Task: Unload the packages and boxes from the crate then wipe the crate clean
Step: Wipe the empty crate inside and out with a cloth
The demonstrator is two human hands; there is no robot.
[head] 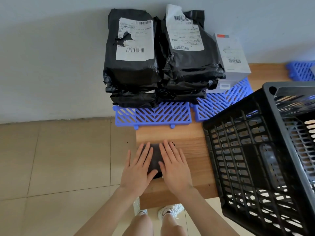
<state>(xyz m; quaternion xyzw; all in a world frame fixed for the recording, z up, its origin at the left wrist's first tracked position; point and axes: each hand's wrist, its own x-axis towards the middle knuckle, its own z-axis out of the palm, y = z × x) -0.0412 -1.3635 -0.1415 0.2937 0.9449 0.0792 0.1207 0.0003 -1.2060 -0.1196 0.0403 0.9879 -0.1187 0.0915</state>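
On the far left a pale tiled floor (59, 159) meets a grey-blue wall (51, 57). Right of the tiles lies a low wooden board (192, 150), and near its left edge sits a small dark flat thing (154, 160), possibly a folded cloth, though the hands cover too much of it to be sure. The left hand (138, 169) lies flat on its left part with fingers straight and spread, gripping nothing. The right hand (173, 167) lies flat on its right part in the same way, fingers spread and pointing away from the person, so both palms press down rather than hold. Below the hands, white shoes (170, 212) show at the near edge of the board. Farther off, against the wall, a stack of black packages (131, 57) with a torn white label rests on a blue plastic grid (153, 114). Just to its right and touching it stands a second black stack (187, 53) on another blue grid (221, 99). White boxes (231, 57) sit right of that stack, against the wall. The black crate (255, 159) fills the near right, well apart from the packages, tilted in the view, its lattice walls letting light through. A third blue grid (301, 70) shows at the far right edge.
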